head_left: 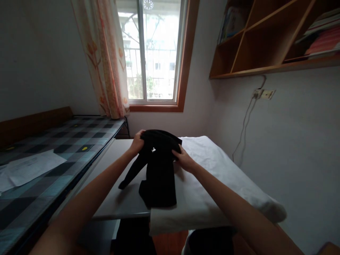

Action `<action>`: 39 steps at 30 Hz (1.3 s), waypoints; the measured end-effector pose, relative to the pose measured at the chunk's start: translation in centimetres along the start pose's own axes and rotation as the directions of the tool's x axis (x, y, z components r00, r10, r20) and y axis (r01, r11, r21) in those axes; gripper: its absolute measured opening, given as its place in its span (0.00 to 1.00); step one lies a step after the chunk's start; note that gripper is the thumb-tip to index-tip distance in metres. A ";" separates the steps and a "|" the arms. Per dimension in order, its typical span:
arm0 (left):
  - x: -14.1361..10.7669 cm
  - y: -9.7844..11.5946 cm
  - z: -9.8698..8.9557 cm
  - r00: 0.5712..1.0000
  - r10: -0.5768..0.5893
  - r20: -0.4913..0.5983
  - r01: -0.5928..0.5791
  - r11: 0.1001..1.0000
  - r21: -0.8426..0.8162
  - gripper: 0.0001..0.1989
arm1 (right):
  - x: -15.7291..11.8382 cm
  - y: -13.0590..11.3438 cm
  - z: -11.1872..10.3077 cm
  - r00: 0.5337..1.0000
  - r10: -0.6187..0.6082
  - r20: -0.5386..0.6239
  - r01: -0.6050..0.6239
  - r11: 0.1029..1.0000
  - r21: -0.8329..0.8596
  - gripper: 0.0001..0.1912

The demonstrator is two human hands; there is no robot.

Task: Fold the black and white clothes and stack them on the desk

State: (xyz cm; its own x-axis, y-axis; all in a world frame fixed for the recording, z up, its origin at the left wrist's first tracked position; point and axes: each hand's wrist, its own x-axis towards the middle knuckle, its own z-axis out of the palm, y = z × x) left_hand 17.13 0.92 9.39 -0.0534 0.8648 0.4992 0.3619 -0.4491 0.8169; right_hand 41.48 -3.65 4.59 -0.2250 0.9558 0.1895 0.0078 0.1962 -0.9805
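A black garment with long sleeves hangs and lies over the table, its far end raised in a fold between my hands. My left hand has its fingers wrapped round the upper left edge of the cloth. On the other side my right hand pinches the upper right edge, thumb and fingers closed on it. One sleeve slants down to the left onto the grey tabletop. The lower part of the garment reaches the near edge, partly over a white cloth that covers the right side.
On the left stands a bed with a checked cover and paper sheets on it. A curtain hangs beside the window. Wooden shelves and a socket with a cable are on the right wall.
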 end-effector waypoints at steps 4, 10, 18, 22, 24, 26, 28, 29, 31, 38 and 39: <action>3.7 6.2 -3.9 0.935 0.208 -0.287 -0.158 0.970 0.187 0.18 | 5.7 -8.2 -0.8 0.961 -0.217 -0.170 0.217 0.976 -0.019 0.25; 5.1 13.4 -8.9 0.839 0.439 -0.323 -0.169 0.773 0.611 0.19 | 9.8 -18.9 -5.3 0.861 -0.454 -0.227 0.420 0.888 -0.185 0.28; 6.4 8.1 -11.6 0.978 0.165 -0.129 -0.128 0.958 0.255 0.17 | 3.1 -12.5 -7.6 0.879 0.374 0.298 -0.080 0.730 -0.679 0.21; 3.4 6.3 -11.1 0.885 -0.092 0.456 -0.060 0.949 0.308 0.14 | 1.1 -8.3 -7.2 0.859 0.436 0.266 -0.055 0.596 -0.801 0.13; 1.4 5.3 -11.2 0.639 -0.345 0.687 0.018 0.900 0.436 0.16 | 0.5 -7.3 -7.4 0.893 0.350 0.283 -0.080 0.742 -0.666 0.14; -0.4 3.7 -11.4 0.383 -0.530 0.757 0.061 0.832 0.551 0.22 | 0.0 -6.8 -7.6 0.934 0.240 0.265 -0.090 0.875 -0.477 0.18; -1.9 1.8 -11.7 0.257 -0.585 0.770 0.027 0.800 0.599 0.30 | -0.5 -6.7 -7.8 0.944 0.223 0.242 -0.119 0.918 -0.379 0.20; -2.4 0.8 -11.9 0.269 -0.588 0.763 -0.017 0.789 0.614 0.31 | -0.8 -6.7 -7.7 0.931 0.270 0.246 -0.164 0.910 -0.380 0.21; -2.9 -1.0 -12.4 0.410 -0.585 0.700 -0.105 0.732 0.673 0.27 | -1.7 -6.5 -7.4 0.857 0.438 0.271 -0.283 0.840 -0.464 0.23; -1.8 -2.4 -13.5 0.925 -0.198 0.324 -0.020 0.828 0.561 0.11 | -4.0 -3.4 -5.2 0.709 0.657 0.255 -0.254 0.576 -0.777 0.25; -1.7 -2.2 -13.4 0.950 -0.154 0.272 0.016 0.892 0.451 0.13 | -3.9 -3.0 -5.0 0.762 0.599 0.246 -0.280 0.647 -0.709 0.24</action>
State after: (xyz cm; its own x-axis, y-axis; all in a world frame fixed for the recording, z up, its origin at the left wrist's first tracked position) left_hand 3.98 -2.55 10.66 0.1467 0.9518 0.2693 0.7419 -0.2859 0.6065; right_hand 47.20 -6.85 7.01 -0.4065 0.7920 -0.4556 0.7588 0.0148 -0.6512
